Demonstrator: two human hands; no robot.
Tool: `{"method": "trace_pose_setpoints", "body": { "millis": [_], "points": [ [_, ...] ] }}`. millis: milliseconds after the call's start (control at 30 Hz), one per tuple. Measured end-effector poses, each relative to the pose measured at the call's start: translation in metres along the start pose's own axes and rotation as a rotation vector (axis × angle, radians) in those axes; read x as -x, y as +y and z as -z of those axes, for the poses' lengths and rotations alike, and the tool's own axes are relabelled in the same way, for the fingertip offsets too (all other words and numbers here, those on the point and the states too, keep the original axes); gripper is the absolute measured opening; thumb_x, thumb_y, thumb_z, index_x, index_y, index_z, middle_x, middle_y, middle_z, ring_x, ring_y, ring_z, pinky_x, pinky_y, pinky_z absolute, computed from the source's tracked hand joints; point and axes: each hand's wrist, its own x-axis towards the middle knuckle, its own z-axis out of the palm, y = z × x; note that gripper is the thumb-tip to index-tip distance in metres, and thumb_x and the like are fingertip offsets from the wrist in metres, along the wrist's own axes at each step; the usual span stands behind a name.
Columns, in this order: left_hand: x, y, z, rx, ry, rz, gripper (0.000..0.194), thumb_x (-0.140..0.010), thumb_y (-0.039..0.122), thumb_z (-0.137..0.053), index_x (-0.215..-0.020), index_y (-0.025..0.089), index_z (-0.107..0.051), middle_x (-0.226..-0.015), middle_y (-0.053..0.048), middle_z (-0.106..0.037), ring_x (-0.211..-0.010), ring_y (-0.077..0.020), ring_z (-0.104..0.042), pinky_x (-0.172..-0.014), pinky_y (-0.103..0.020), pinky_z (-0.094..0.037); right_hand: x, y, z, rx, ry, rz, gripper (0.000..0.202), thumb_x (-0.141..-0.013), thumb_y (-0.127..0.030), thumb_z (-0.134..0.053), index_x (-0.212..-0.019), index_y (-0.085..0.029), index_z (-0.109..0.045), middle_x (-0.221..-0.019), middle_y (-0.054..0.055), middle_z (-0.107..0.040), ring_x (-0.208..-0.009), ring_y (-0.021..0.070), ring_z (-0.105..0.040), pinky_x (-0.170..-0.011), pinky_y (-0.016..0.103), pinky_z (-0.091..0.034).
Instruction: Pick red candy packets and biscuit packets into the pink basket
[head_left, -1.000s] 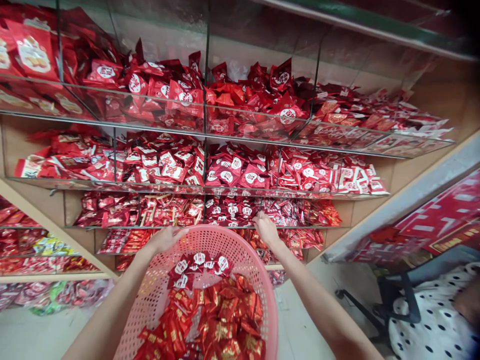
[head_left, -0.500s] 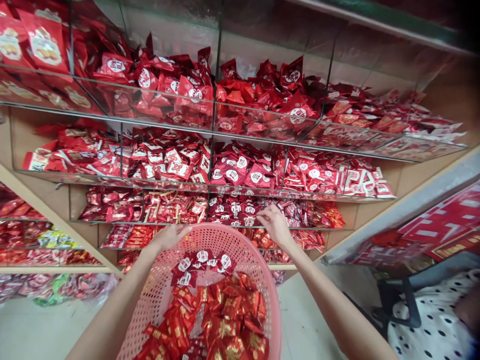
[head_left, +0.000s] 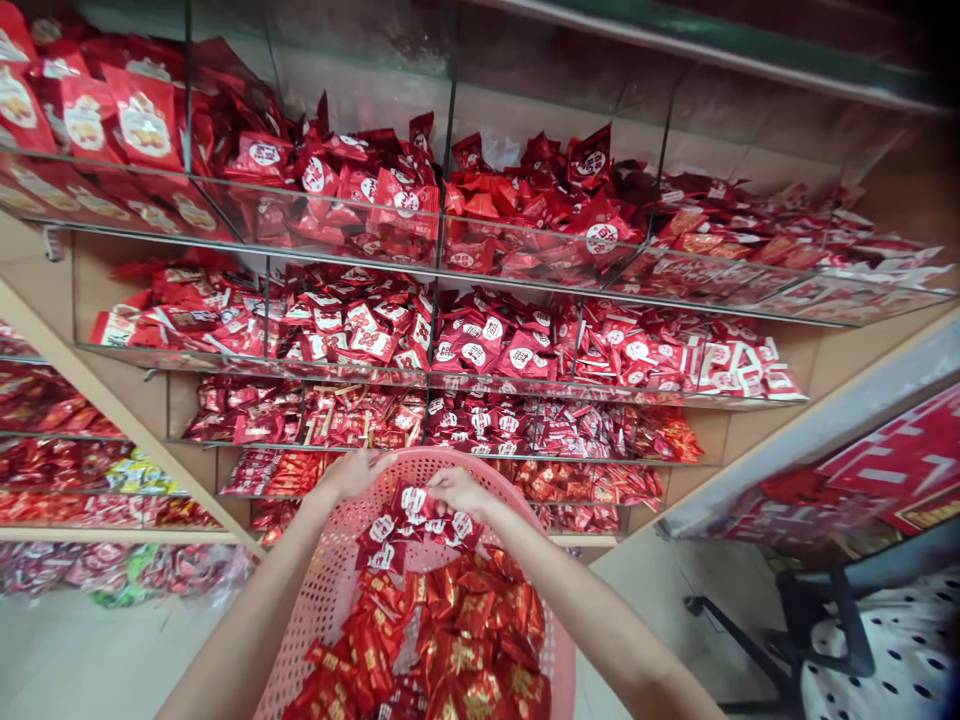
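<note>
A pink perforated plastic basket [head_left: 551,640] fills the lower middle of the view. My left hand [head_left: 356,474] is closed over its far rim. Inside lie several red wrapped candies with gold print [head_left: 465,650] and, nearer the far wall, dark maroon candy packets with white labels [head_left: 382,555]. My right hand [head_left: 456,492] is over the far part of the basket, fingers pinched at the edge of a maroon candy packet [head_left: 412,503]. That packet is just above the others; whether it touches them I cannot tell.
Glass-fronted shelves [head_left: 360,375] of red packets rise ahead, with similar maroon packets [head_left: 480,420] just beyond the basket. Bagged goods [head_left: 127,570] lie on the floor at left. On the right are a dark chair frame [head_left: 825,620] and white polka-dot cloth [head_left: 900,640].
My right hand has moved left and down, from the shelf front to above the basket, with a maroon candy packet at its fingers. My left hand stays on the rim. The view has shifted slightly.
</note>
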Motion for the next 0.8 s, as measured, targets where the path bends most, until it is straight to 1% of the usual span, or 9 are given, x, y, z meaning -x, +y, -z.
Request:
{"method": "trace_pose_setpoints", "body": {
  "millis": [67, 167, 267, 367, 467, 567, 667, 733, 800],
  "points": [
    [0.0, 0.001, 0.0, -0.009, 0.001, -0.002, 0.064, -0.077, 0.069, -0.025, -0.086, 0.017, -0.063, -0.088, -0.013, -0.067, -0.085, -0.0267, -0.061, -0.07, -0.03, -0.041, -0.01, 0.007, -0.013, 0.045, 0.002, -0.02, 0.018, -0.068, -0.029, -0.066, -0.06, -0.018, -0.054, -0.038, -0.006, -0.049, -0.036, 0.0086, -0.047, -0.036, 0.02, -0.032],
    [0.0, 0.0, 0.0, -0.006, 0.004, -0.01, 0.062, -0.078, 0.068, -0.026, -0.082, 0.018, -0.062, -0.083, -0.011, -0.067, -0.081, -0.0259, -0.062, -0.068, -0.03, -0.041, -0.015, 0.011, -0.021, 0.13, 0.056, -0.019, 0.014, -0.071, -0.026, -0.063, -0.062, -0.018, -0.057, -0.039, -0.005, -0.05, -0.039, 0.0103, -0.049, -0.04, 0.021, -0.035],
    [-0.002, -0.003, 0.0, 0.001, 0.013, -0.025, 0.059, -0.079, 0.066, -0.027, -0.08, 0.018, -0.061, -0.08, -0.011, -0.066, -0.078, -0.0249, -0.062, -0.067, -0.029, -0.04, -0.01, 0.011, -0.02, 0.225, 0.149, 0.006, 0.006, -0.073, -0.023, -0.061, -0.07, -0.018, -0.061, -0.045, -0.003, -0.055, -0.049, 0.0131, -0.056, -0.049, 0.023, -0.04],
    [-0.004, -0.006, 0.0, -0.007, 0.017, -0.021, 0.056, -0.078, 0.065, -0.029, -0.079, 0.018, -0.062, -0.078, -0.01, -0.067, -0.077, -0.0246, -0.062, -0.066, -0.029, -0.04, 0.003, 0.004, -0.013, 0.346, 0.266, 0.064, 0.008, -0.074, -0.02, -0.059, -0.081, -0.019, -0.063, -0.065, 0.002, -0.064, -0.069, 0.0165, -0.061, -0.063, 0.025, -0.042],
    [-0.006, -0.008, 0.0, 0.004, 0.008, -0.011, 0.057, -0.077, 0.065, -0.032, -0.085, 0.019, -0.063, -0.083, -0.01, -0.067, -0.08, -0.025, -0.062, -0.067, -0.029, -0.042, 0.015, -0.01, 0.008, 0.585, 0.383, 0.227, 0.017, -0.082, -0.022, -0.048, -0.087, -0.019, -0.063, -0.08, 0.005, -0.067, -0.076, 0.0164, -0.061, -0.068, 0.025, -0.041],
    [-0.007, -0.009, 0.0, 0.006, 0.004, -0.015, 0.058, -0.076, 0.066, -0.031, -0.088, 0.02, -0.064, -0.087, -0.009, -0.068, -0.083, -0.0252, -0.062, -0.069, -0.029, -0.042, 0.021, -0.022, 0.044, 0.746, 0.503, 0.351, 0.024, -0.086, -0.019, -0.039, -0.095, -0.02, -0.061, -0.089, 0.005, -0.065, -0.077, 0.0142, -0.06, -0.07, 0.023, -0.041],
    [-0.007, -0.009, -0.001, -0.027, 0.003, -0.015, 0.058, -0.077, 0.066, -0.029, -0.083, 0.019, -0.062, -0.084, -0.01, -0.067, -0.081, -0.0255, -0.062, -0.067, -0.03, -0.042, 0.019, -0.022, 0.081, 0.851, 0.594, 0.285, 0.024, -0.083, -0.016, -0.044, -0.102, -0.02, -0.06, -0.102, 0.006, -0.061, -0.085, 0.0151, -0.059, -0.073, 0.022, -0.04],
    [-0.008, -0.009, -0.002, -0.044, 0.004, -0.014, 0.057, -0.078, 0.065, -0.028, -0.08, 0.019, -0.061, -0.081, -0.01, -0.067, -0.079, -0.0255, -0.062, -0.066, -0.03, -0.042, 0.016, -0.015, 0.099, 0.918, 0.567, 0.217, 0.027, -0.082, -0.015, -0.046, -0.104, -0.021, -0.059, -0.107, 0.007, -0.058, -0.088, 0.0157, -0.059, -0.073, 0.022, -0.039],
    [-0.008, -0.01, -0.002, -0.036, 0.001, -0.014, 0.056, -0.078, 0.064, -0.029, -0.082, 0.019, -0.062, -0.082, -0.01, -0.067, -0.079, -0.0253, -0.062, -0.067, -0.03, -0.043, 0.013, -0.007, 0.108, 0.981, 0.518, 0.197, 0.027, -0.083, -0.016, -0.044, -0.104, -0.021, -0.06, -0.109, 0.007, -0.056, -0.089, 0.0156, -0.059, -0.073, 0.022, -0.038]
  ]
}}
